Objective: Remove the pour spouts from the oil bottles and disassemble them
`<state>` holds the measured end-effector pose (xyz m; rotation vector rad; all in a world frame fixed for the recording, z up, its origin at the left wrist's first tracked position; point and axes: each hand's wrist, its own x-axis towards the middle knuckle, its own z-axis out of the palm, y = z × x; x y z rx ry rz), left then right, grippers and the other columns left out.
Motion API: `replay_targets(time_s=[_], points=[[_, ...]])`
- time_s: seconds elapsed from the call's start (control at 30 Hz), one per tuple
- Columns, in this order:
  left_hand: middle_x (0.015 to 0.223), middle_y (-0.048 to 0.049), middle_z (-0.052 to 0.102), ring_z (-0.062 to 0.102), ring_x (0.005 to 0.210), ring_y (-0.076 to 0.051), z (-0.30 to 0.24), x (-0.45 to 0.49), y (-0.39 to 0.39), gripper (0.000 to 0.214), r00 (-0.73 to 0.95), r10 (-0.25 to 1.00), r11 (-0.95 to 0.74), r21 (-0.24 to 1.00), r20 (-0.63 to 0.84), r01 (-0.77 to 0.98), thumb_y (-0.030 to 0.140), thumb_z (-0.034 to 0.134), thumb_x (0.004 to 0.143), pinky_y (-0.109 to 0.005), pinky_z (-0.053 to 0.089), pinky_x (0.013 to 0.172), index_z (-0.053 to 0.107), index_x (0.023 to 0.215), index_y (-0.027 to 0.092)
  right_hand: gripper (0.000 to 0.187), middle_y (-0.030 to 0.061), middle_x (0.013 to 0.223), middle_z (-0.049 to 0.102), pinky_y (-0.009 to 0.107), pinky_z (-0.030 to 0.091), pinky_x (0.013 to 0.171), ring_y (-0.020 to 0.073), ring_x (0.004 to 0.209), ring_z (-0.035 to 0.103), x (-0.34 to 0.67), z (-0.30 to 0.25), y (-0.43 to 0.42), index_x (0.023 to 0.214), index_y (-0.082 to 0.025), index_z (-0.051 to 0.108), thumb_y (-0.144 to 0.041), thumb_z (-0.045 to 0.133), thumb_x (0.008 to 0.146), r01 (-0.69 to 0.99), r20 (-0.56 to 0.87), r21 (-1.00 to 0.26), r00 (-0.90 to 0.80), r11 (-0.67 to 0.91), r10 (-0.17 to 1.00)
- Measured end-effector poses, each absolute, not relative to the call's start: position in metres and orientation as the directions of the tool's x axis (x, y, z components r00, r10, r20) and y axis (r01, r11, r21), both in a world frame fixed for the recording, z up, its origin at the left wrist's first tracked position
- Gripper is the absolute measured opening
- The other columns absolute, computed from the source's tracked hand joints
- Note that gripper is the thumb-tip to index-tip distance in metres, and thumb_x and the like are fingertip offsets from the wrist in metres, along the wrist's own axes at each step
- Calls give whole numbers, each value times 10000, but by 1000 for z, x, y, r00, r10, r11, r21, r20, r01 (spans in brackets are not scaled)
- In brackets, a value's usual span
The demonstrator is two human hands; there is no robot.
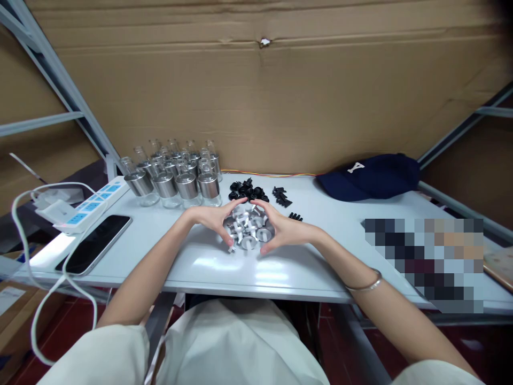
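Note:
A heap of small silver metal caps (249, 229) lies on the pale table (208, 267) straight in front of me. My left hand (212, 216) curves round the heap's left side and my right hand (282, 230) round its right side. The fingers of both hands are bent and rest against the caps, cupping the heap between them. Neither hand has lifted a cap off the table. A thin silver bangle (366, 283) sits on my right wrist.
Several glass bottles with silver collars (176, 179) stand behind the heap at the left. Small black plastic parts (260, 193) lie just beyond my hands. A white power strip (90, 206) and phone (96, 243) lie left, a dark blue cap (371, 176) right. Cardboard walls the back.

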<state>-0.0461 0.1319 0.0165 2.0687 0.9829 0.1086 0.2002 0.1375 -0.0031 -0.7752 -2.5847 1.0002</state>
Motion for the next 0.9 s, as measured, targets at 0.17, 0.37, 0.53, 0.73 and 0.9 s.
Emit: replay_targets(time_s=[0.17, 0.37, 0.53, 0.73, 0.9], points=[[1545, -110, 22, 116, 1409, -322, 17, -45, 132, 1334, 671, 697, -347, 699, -254, 626, 467, 807, 476, -438, 168, 1144, -61, 1459, 225, 1109, 166, 1434, 207, 488, 256, 1114, 315, 1348, 252, 194, -3, 133, 1416, -217, 101, -456, 777, 570, 394, 76, -685, -797, 612, 599], [1547, -101, 22, 93, 1413, -318, 12, -46, 133, 1268, 664, 704, -361, 678, -252, 640, 485, 786, 521, -453, 167, 1142, -28, 1461, 242, 1090, 157, 1453, 171, 497, 233, 1123, 315, 1383, 171, 183, -8, 123, 1432, -226, 97, -490, 751, 601, 353, 151, -646, -810, 677, 567], [1549, -94, 7, 104, 1411, -313, 12, -47, 134, 1232, 684, 685, -380, 679, -250, 628, 487, 776, 552, -435, 171, 1145, -16, 1461, 238, 1076, 161, 1496, 80, 500, 191, 1138, 311, 1416, 58, 176, -11, 118, 1442, -222, 82, -528, 717, 629, 387, 134, -629, -800, 674, 585], [1547, -118, -6, 87, 1413, -307, 14, -44, 132, 1233, 685, 674, -365, 681, -278, 635, 497, 763, 564, -404, 161, 1151, -22, 1460, 180, 1031, 161, 1464, 172, 480, 222, 1133, 296, 1394, 152, 177, -10, 121, 1431, -210, 117, -490, 717, 641, 396, 150, -609, -793, 687, 591], [1546, -117, 16, 132, 1406, -299, 13, -43, 132, 1195, 700, 667, -370, 703, -255, 608, 493, 750, 589, -395, 182, 1145, -10, 1459, 185, 991, 150, 1428, 203, 444, 255, 1125, 272, 1366, 214, 180, -8, 122, 1414, -209, 147, -453, 722, 646, 384, 162, -624, -788, 680, 594]])
